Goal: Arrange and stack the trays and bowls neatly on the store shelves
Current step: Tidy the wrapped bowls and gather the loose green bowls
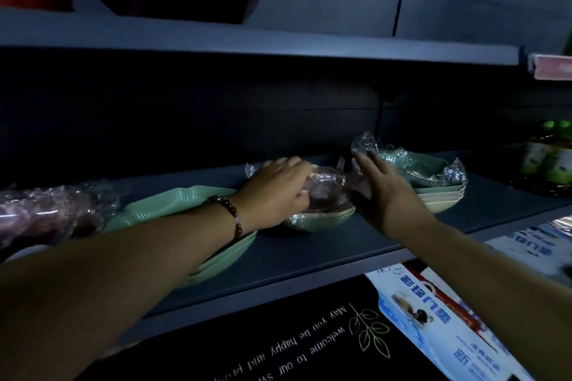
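A: Nearest the lens, the left hand (278, 192), fingers curled, clamps the wrapped bowl stack (322, 204) on the shelf (309, 254).

B: And the right hand (383, 192)?

A: Open-fingered, flat against the stack's right side. Push squarely; the film is probably slippery.

Bare forearms; left wrist: brown bead bracelet (229, 214) (one pale bead).
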Motion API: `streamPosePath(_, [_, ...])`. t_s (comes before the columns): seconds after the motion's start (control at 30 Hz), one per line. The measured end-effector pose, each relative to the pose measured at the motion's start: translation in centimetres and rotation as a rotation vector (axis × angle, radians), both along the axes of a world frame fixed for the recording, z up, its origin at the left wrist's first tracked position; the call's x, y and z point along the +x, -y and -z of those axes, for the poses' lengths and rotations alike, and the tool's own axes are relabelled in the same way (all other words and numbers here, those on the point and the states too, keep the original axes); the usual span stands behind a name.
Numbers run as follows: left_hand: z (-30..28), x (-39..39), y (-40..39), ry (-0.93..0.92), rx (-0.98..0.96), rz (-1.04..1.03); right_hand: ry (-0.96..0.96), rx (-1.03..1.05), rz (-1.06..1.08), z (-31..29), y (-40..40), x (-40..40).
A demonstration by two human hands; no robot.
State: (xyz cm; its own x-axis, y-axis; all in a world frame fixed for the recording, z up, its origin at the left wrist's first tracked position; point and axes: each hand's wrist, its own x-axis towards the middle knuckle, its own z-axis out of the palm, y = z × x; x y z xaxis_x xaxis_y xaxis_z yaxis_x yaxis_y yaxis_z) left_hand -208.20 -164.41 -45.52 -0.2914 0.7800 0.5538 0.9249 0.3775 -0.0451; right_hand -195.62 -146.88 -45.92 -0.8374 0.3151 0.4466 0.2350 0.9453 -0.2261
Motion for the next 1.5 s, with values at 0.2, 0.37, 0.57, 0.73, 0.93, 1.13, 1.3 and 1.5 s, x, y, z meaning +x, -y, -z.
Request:
streamPosePath(0.2, [-1.5,2.7,5.9,-0.093,0.094,0.04,0.102,0.165,-0.084,-2.6,3.1,0.8])
streamPosePath(0.37, [-0.3,5.3,15.3,-0.005,0.159,-0.044,-0.094,0.263,-0.244,-2.0,10.2,3.1])
streamPosePath(0.57, [4.8,6.5,26.5,0.083,0.334,-0.244,-0.227,0.136,-0.408,1.8,21.2,1.8])
streamPosePath(0.73, [5.1,4.9,34.9,0.034,0.32,-0.441,-0.275,0.001,-0.471,3.9,29.5,-2.4])
streamPosePath(0.93, [5.2,1.3,39.7,0.014,0.385,-0.566,-0.406,-0.034,-0.576,4.4,35.2,-7.7])
streamPosePath(1.13, [6.5,-2.0,41.4,0.12,0.452,-0.654,-0.352,-0.082,-0.634,4.8,38.6,-12.3])
streamPosePath(1.3, [7.9,-3.2,42.8,0.199,0.364,-0.644,-0.09,-0.047,-0.692,5.3,39.0,-14.5])
streamPosePath(1.5, [8.1,-3.6,43.6,0.25,0.26,-0.559,0.057,-0.063,-0.679,4.8,38.4,-14.3])
